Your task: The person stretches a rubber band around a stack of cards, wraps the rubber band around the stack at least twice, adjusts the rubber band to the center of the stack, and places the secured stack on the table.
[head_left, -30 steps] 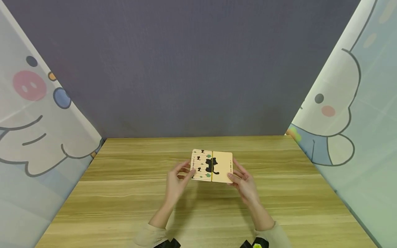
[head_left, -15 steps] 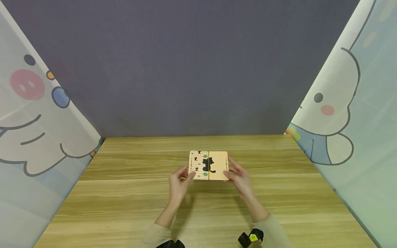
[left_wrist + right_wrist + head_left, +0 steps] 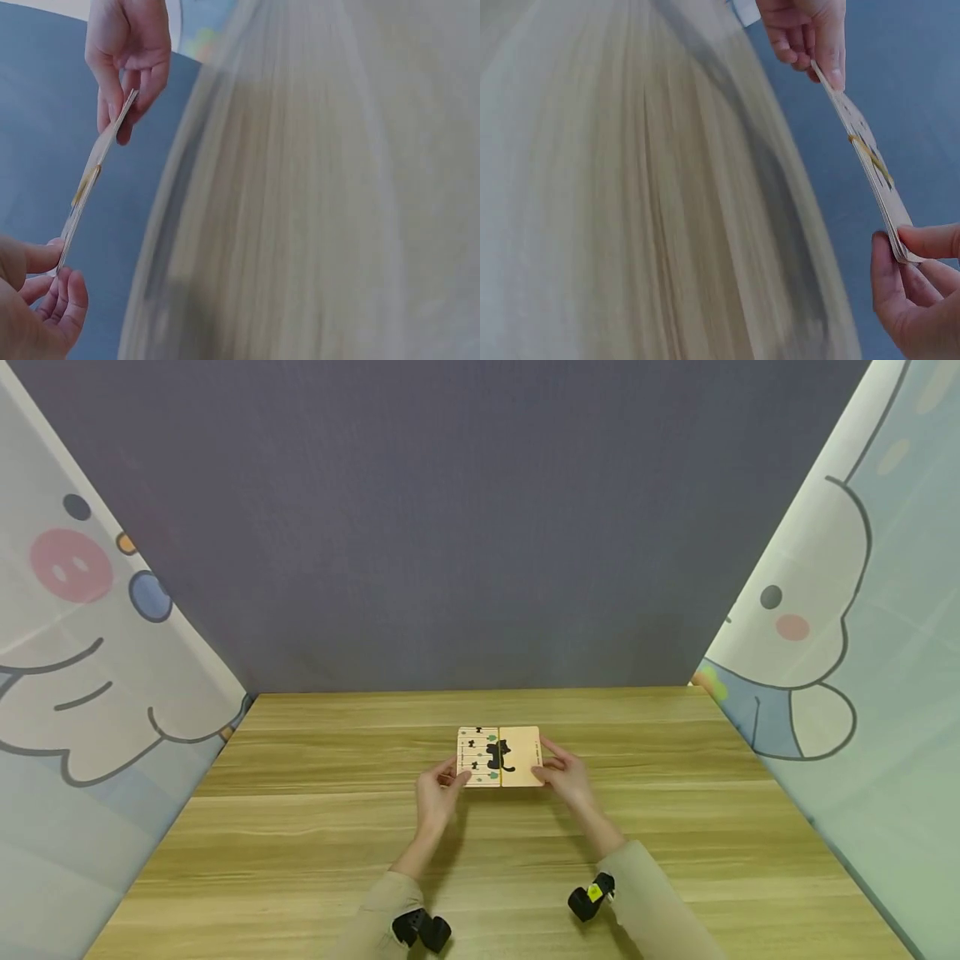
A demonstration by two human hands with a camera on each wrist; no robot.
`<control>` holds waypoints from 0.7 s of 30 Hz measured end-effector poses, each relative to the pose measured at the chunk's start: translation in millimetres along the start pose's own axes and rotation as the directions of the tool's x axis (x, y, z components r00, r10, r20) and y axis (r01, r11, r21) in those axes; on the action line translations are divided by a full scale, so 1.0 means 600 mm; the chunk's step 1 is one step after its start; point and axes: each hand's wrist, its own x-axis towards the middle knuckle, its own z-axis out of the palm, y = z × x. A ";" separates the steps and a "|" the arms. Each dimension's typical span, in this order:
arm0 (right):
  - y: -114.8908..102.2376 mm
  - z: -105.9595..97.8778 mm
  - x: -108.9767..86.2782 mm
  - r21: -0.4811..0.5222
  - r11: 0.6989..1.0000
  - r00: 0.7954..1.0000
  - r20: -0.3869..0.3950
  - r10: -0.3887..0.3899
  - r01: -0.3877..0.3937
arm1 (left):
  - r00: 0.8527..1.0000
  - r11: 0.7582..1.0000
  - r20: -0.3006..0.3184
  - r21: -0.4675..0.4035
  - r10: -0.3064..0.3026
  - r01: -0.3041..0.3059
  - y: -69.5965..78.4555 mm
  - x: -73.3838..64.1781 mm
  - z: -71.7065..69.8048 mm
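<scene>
A thin, cream stack of cards [image 3: 521,752] with a black cat picture and a striped left half is held above the table. A yellow rubber band [image 3: 871,160] runs round its middle. My left hand [image 3: 435,800] pinches its left end, thumb on the printed face and fingers behind. At the right end, my right hand [image 3: 570,781] grips it the same way. Seen edge-on in the left wrist view, the stack [image 3: 96,156] shows thin layers and spans both hands. The side facing away is hidden in the head view.
The wood-grain table [image 3: 300,827] lies beneath both arms. A dark grey panel [image 3: 480,527] stands along its far edge. Cartoon-printed cloths [image 3: 67,710] flank it left and right. A black wrist camera [image 3: 422,931] sits on each sleeve.
Both hands have carried the card stack slightly left and farther from the head camera. Its slight tilt has levelled, and more of both sleeves shows. The grip stays the same.
</scene>
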 end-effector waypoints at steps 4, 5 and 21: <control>0.003 0.002 0.018 -0.033 0.997 0.997 -0.029 0.069 -0.070 | 1.000 0.998 0.014 0.062 -0.009 0.008 -0.013 0.015 0.004; 0.007 0.002 0.024 -0.037 0.996 0.996 -0.037 0.084 -0.086 | 1.000 0.997 0.014 0.080 -0.011 0.010 -0.016 0.018 0.005; 0.046 0.009 0.065 -0.106 0.985 0.989 -0.075 0.131 -0.138 | 0.988 0.982 0.099 0.162 -0.114 0.097 -0.053 0.045 0.015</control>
